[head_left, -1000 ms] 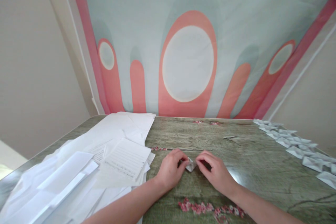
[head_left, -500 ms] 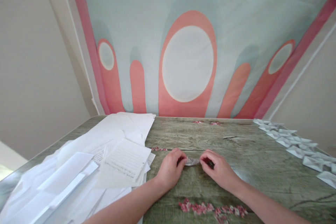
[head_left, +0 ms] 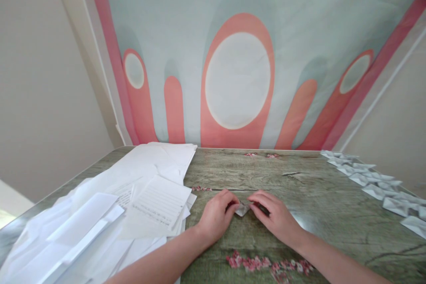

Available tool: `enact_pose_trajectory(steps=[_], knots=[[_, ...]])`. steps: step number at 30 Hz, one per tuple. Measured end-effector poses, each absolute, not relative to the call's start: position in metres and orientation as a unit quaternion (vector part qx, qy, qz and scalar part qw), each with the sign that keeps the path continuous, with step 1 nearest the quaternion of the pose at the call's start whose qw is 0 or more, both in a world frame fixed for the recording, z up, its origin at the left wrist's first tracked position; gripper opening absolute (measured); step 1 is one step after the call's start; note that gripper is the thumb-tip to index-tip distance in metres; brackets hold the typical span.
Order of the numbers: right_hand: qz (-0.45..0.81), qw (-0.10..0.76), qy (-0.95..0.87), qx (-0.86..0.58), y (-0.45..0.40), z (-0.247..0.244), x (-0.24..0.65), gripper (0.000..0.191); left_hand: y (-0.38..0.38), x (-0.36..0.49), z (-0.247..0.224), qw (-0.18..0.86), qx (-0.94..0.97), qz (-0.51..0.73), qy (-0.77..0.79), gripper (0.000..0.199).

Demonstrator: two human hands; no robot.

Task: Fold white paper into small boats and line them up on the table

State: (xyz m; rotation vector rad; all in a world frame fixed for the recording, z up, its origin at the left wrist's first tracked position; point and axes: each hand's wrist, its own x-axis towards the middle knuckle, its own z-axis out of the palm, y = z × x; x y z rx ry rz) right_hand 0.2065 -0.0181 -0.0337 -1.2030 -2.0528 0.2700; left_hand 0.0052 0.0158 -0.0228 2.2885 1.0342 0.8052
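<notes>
A small folded piece of whitish paper (head_left: 242, 210) is held just above the wood-patterned table, between my two hands. My left hand (head_left: 219, 214) pinches its left end between thumb and fingers. On the other side my right hand (head_left: 274, 216) has thumb and fingertips closed at the paper's right end. The fingers cover both ends of the piece.
Loose white sheets (head_left: 129, 177), some with writing, are heaped on the table's left side. Several folded paper shapes (head_left: 372, 177) stand in rows along the right edge. Behind the wood-grain table (head_left: 226, 168) rises a painted wall (head_left: 299, 17).
My right hand has come slightly left, closer to my left hand. The paper between them now looks shorter and more pointed at the bottom instead of a flat strip.
</notes>
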Motion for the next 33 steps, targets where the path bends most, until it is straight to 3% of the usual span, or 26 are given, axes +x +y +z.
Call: enact_pose_trajectory(steps=[10,22,33], knots=[[0.044,0.315,-0.829,-0.459,-0.0179,-0.0371,0.2068,0.016,0.0138,0.005,-0.0211,0.243,0.844,0.284,0.386,0.01],[0.078,0.326,-0.815,-0.474,-0.0178,-0.0402,0.2062,0.016,0.0132,0.0066,-0.0218,0.241,0.835,0.302,0.393,0.01],[0.093,0.36,-0.797,-0.475,-0.0169,-0.0386,0.2088,0.016,0.0198,0.0049,-0.0267,0.319,0.768,0.4,0.385,0.01]])
